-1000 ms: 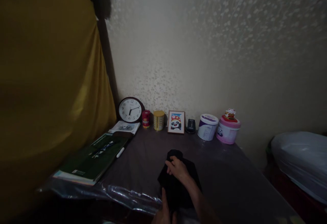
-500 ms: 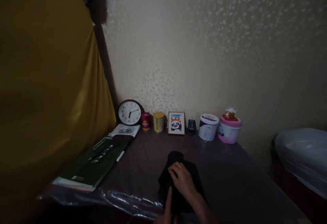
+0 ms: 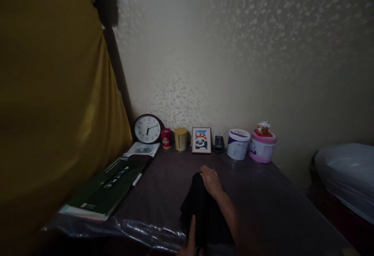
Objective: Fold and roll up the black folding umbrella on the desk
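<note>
A piece of black cloth [image 3: 201,205], apparently a folded garment, lies on the dark table near its front edge. On the cloth's far end rests my right hand [image 3: 211,180], palm down, its fingers stretched forward and lying flat. My left hand [image 3: 191,240] is at the bottom edge of the view, with one finger stretched out over the near left part of the cloth. The rest of that hand is mostly cut off by the frame. The cloth's exact kind cannot be made out in the dim light.
Along the wall stand a clock [image 3: 147,129], a red can [image 3: 166,138], a yellow tin [image 3: 181,140], a framed panda picture [image 3: 201,140], a small black object [image 3: 219,143] and two canisters [image 3: 238,145]. Left lie a green book [image 3: 108,186] and a white pen [image 3: 137,179]. Plastic covers the table's edge.
My right hand has slid forward from the cloth's middle to its far end, and its bent fingers have straightened. The cloth's far end looks flatter. My left hand has hardly moved.
</note>
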Motion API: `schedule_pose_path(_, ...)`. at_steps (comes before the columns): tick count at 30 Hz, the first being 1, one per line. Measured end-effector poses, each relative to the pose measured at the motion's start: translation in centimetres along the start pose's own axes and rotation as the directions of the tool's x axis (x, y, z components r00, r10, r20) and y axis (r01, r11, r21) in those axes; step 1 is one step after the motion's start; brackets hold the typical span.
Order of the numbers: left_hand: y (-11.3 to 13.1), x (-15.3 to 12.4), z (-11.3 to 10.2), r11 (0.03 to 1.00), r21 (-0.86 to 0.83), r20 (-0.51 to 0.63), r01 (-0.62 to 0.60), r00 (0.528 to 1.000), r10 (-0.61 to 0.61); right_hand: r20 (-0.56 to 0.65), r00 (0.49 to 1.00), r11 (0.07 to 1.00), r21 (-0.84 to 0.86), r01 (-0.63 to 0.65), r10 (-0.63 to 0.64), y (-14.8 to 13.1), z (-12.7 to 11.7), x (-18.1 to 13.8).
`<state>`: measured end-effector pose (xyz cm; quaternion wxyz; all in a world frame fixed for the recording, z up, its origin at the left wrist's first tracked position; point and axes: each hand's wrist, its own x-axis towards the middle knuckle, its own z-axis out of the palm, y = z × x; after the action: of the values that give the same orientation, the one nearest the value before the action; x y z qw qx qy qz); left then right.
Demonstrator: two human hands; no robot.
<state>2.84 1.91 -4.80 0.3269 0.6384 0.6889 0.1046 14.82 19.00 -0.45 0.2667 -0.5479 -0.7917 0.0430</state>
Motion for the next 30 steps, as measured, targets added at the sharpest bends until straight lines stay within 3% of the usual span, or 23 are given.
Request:
schedule_pose_path(3, -0.1, -0.1, 0.3, 0.999, -0.043, -0.032, -0.022, 0.999, 0.021, -0.058, 0.989, 0.987, 0.084, 0.139, -0.134, -1.8, -1.3, -2.6)
schedule_pose_path(7, -0.1, -0.4, 0.5, 0.996, -0.089, -0.087, -0.015, 0.996, 0.007, 0.098, 0.922, 0.916, 0.195, 0.35, -0.373, -2.7, -1.3, -4.2)
schedule_pose_path(10, 0.2, -0.7, 0.3, 0.995, -0.095, -0.102, 0.016, 0.994, -0.026, 0.116, 0.958, 0.961, 0.118, 0.248, -0.262, -1.9, -0.3, -2.3)
schedule_pose_path(12, 0.3, -0.9, 0.1, 0.994, -0.11, -0.111, 0.015, 0.993, -0.028, 0.025, 0.992, 0.991, 0.056, 0.123, -0.124, -1.6, 0.2, -1.2)
schedule_pose_path(14, 0.3, -0.9, 0.0, 0.992, -0.126, -0.107, 0.009, 0.994, -0.023, -0.048, 0.995, 0.995, 0.053, 0.086, -0.084, -2.1, 0.3, -1.3)
schedule_pose_path(16, 0.0, -0.8, 0.2, 0.992, -0.125, -0.095, -0.008, 0.996, -0.003, -0.003, 0.99, 0.985, 0.104, 0.139, -0.14, -3.6, 0.1, -2.8)
schedule_pose_path(19, -0.6, -0.6, 0.7, 0.993, -0.101, -0.103, -0.067, 0.993, 0.056, 0.211, 0.939, 0.941, 0.263, 0.215, -0.273, -6.7, -0.8, -6.1)
schedule_pose_path(21, -0.8, -0.7, 0.8, 0.992, -0.095, -0.116, -0.079, 0.991, 0.068, 0.283, 0.895, 0.874, 0.444, 0.196, -0.344, -8.0, -1.8, -7.6)
schedule_pose_path(22, -0.9, -0.8, 0.7, 0.992, -0.103, -0.12, -0.077, 0.991, 0.065, 0.265, 0.901, 0.833, 0.53, 0.161, -0.343, -8.2, -2.3, -8.1)
schedule_pose_path(24, -0.7, -1.2, 0.5, 0.988, -0.139, -0.129, -0.072, 0.99, 0.054, 0.156, 0.963, 0.761, 0.646, 0.068, -0.218, -7.2, -3.1, -8.6)
schedule_pose_path(26, -0.3, -1.6, 0.1, 0.981, -0.181, -0.145, -0.07, 0.988, 0.044, 0.017, 0.999, 0.739, 0.673, -0.035, 0.033, -4.7, -3.3, -8.9)
schedule_pose_path(28, 0.1, -2.0, -0.3, 0.976, -0.207, -0.161, -0.071, 0.986, 0.037, -0.053, 0.961, 0.74, 0.649, -0.174, 0.272, -1.6, -3.1, -9.4)
schedule_pose_path(30, 0.3, -2.2, -0.5, 0.971, -0.225, -0.176, -0.081, 0.983, 0.041, -0.096, 0.922, 0.755, 0.609, -0.244, 0.375, 0.9, -2.7, -10.2)
